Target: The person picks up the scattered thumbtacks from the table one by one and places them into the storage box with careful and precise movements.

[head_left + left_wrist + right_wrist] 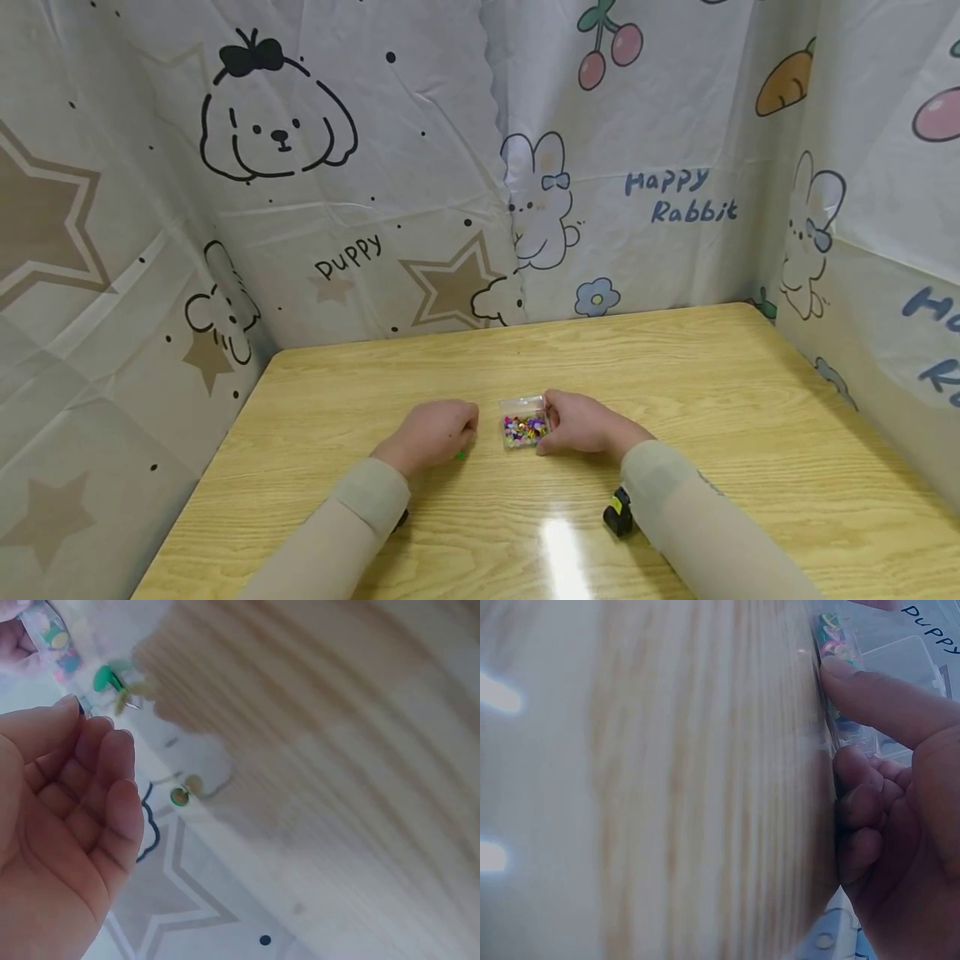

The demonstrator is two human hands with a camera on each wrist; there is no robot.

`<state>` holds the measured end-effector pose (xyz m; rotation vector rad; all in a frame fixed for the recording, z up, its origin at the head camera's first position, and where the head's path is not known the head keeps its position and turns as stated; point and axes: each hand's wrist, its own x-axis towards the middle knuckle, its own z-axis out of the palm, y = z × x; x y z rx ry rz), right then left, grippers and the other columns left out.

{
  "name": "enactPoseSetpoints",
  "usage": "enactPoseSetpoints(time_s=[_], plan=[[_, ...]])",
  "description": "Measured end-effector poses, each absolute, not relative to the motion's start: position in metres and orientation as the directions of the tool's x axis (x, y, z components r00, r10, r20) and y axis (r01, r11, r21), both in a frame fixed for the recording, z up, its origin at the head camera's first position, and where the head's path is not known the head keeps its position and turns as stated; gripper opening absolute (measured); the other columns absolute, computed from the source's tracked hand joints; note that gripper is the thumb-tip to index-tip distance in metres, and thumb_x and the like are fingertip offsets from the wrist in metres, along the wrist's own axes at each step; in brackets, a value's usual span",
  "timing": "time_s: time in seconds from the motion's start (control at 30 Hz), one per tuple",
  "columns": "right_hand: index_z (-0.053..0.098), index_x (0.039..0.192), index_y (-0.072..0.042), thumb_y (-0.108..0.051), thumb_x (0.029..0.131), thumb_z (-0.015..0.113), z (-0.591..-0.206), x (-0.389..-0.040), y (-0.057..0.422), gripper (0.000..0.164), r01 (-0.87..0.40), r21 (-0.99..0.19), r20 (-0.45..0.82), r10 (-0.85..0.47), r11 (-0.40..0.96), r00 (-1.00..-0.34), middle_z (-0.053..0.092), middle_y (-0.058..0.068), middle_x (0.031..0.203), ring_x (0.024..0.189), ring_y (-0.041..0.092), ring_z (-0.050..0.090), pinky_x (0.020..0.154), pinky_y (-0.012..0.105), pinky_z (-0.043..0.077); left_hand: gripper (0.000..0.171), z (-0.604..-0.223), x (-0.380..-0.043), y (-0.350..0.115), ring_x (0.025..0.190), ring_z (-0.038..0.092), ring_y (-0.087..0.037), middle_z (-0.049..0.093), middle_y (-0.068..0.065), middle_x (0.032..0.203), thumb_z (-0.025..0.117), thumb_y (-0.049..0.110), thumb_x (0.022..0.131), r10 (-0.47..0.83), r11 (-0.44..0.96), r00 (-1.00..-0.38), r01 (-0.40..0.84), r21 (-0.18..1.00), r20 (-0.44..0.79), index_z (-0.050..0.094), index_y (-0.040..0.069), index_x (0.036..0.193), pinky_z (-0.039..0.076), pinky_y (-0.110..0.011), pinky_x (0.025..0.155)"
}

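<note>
A clear plastic box [513, 444] with its lid [517, 406] raised stands mid-table, holding many colourful thumbtacks [528, 430]. My right hand [581, 422] grips the box's right side, thumb on the near side and fingers round the far side. Just left of the box, my left hand [435, 431] is low over the table with curled fingers. In the left wrist view, a small dark thumbtack [81, 708], seen edge-on, is pinched at the thumb tip. Beyond those fingertips lie a green thumbtack [105, 678] and another thumbtack [180, 796] with a green rim.
The wood-grain table [660, 350] mirrors the tacks on its glossy top. A printed curtain [420, 167] rises behind its far edge and on both sides. A black wrist camera [618, 512] hangs under my right sleeve.
</note>
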<state>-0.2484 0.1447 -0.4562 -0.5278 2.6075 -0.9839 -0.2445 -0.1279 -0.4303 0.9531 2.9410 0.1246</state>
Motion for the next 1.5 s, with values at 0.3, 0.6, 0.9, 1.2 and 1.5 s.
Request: enactPoseSetpoints(time_s=[0.3,0.6,0.9,1.2,1.5], plan=[[0.054,0.101,-0.015,-0.034,0.077,0.088,-0.456,-0.247,0.145,0.046,-0.214,-0.680,-0.157,-0.424,0.701,-0.892,0.057,0.002,0.077,0.065,0.016,0.050,0.063,0.034,0.042,0.016,-0.429,-0.238,-0.110,0.065,0.051,-0.007,0.056,0.010,0.075,0.061,0.016,0.101,0.644,0.761,-0.765,0.643,0.081,0.013,0.059,0.020,0.085,0.047,-0.028,0.062],[0.054,0.101,-0.014,-0.033,0.077,0.088,-0.456,-0.247,0.145,0.045,-0.220,-0.687,-0.150,-0.432,0.692,-0.889,0.057,0.002,0.076,0.064,0.016,0.050,0.062,0.034,0.042,0.013,-0.430,-0.236,-0.095,0.063,0.048,-0.007,0.053,0.010,0.075,0.059,0.016,0.103,0.695,0.711,-0.716,0.698,0.080,0.063,0.057,0.019,0.090,0.046,-0.025,0.060],[0.055,0.101,-0.014,-0.032,0.078,0.088,-0.455,-0.247,0.146,0.045,-0.222,-0.690,-0.145,-0.433,0.688,-0.890,0.058,0.002,0.077,0.065,0.016,0.051,0.062,0.034,0.042,0.009,-0.433,-0.236,-0.083,0.061,0.049,-0.006,0.058,0.008,0.076,0.059,0.017,0.104,0.704,0.707,-0.708,0.706,0.043,0.060,0.058,0.017,0.095,0.047,-0.024,0.060],[0.054,0.102,-0.013,-0.031,0.078,0.088,-0.454,-0.246,0.146,0.045,-0.205,-0.706,-0.154,-0.429,0.678,-0.890,0.057,0.003,0.077,0.065,0.017,0.050,0.062,0.034,0.041,0.010,-0.433,-0.235,-0.074,0.061,0.050,-0.007,0.061,0.007,0.077,0.061,0.020,0.103,0.671,0.741,-0.741,0.671,-0.012,-0.028,0.064,0.017,0.095,0.048,-0.026,0.059],[0.054,0.102,-0.013,-0.031,0.079,0.088,-0.456,-0.247,0.146,0.045,-0.211,-0.705,-0.150,-0.434,0.677,-0.888,0.056,0.003,0.078,0.065,0.016,0.049,0.061,0.034,0.041,0.010,-0.428,-0.233,-0.078,0.067,0.056,-0.006,0.067,0.006,0.083,0.061,0.017,0.102,0.673,0.740,-0.740,0.672,0.029,-0.025,0.070,0.017,0.098,0.052,-0.026,0.064]])
